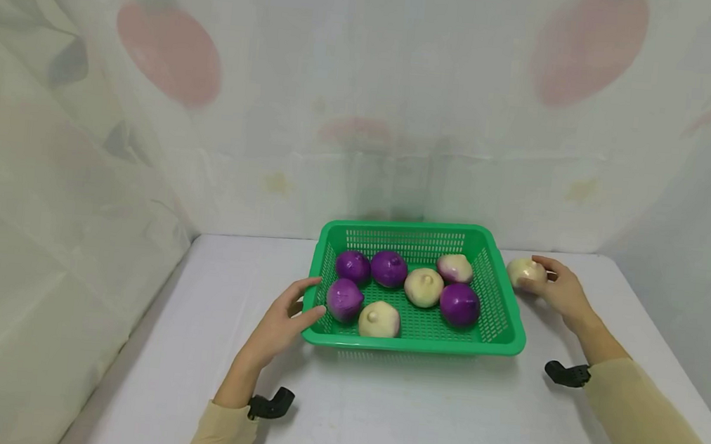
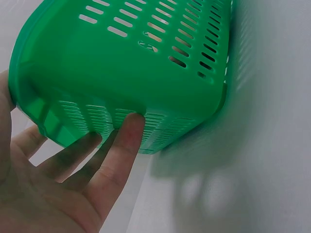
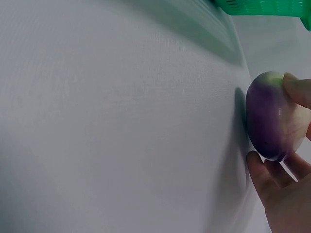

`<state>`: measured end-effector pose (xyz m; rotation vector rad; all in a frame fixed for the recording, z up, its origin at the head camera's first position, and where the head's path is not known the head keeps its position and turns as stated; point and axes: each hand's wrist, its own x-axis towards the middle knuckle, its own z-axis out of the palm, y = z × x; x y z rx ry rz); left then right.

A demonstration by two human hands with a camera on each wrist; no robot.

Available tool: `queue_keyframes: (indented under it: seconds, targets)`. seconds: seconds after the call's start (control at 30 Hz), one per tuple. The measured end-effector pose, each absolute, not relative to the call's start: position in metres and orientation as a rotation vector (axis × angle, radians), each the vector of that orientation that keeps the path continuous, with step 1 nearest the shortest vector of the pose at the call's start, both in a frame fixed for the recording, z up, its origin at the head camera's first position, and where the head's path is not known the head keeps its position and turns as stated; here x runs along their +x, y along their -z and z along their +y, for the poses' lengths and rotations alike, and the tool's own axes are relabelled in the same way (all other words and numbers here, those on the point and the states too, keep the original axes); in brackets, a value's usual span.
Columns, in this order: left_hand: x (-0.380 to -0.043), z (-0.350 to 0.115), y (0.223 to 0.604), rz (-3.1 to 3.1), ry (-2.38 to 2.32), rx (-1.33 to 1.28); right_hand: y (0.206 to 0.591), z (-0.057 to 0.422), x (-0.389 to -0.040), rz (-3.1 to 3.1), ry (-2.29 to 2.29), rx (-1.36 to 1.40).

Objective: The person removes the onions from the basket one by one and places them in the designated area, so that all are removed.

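Note:
My right hand (image 1: 557, 290) grips a turnip (image 1: 524, 270) just right of the basket, thumb on one side and fingers on the other. In the right wrist view this turnip (image 3: 272, 116) is purple on one side and whitish on the other, close to the tabletop. My left hand (image 1: 279, 325) is at the left end of the green plastic basket (image 1: 414, 345), thumb and index finger at the rim. The left wrist view shows its other fingers (image 2: 127, 141) stretched out along the slotted outer wall. In the basket lie whitish turnips (image 1: 424, 287) and several round purple vegetables (image 1: 460, 304).
The basket stands on a white-covered table (image 1: 377, 414) near its back edge. Behind it hangs a pale curtain (image 1: 368, 75) with a faded fruit print, and more cloth closes in the left and right sides. Each wrist carries a black camera mount (image 1: 272, 404).

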<state>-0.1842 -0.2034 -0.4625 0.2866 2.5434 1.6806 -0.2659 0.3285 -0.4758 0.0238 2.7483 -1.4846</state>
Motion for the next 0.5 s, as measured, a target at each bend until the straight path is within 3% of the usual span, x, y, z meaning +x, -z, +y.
queue_keyframes:
  seconds: [0.5]
  targets:
    - [-0.183, -0.203, 0.462, 2.534, -1.695, 0.271, 0.457, 0.335, -0.259, 2.871, 1.303, -0.053]
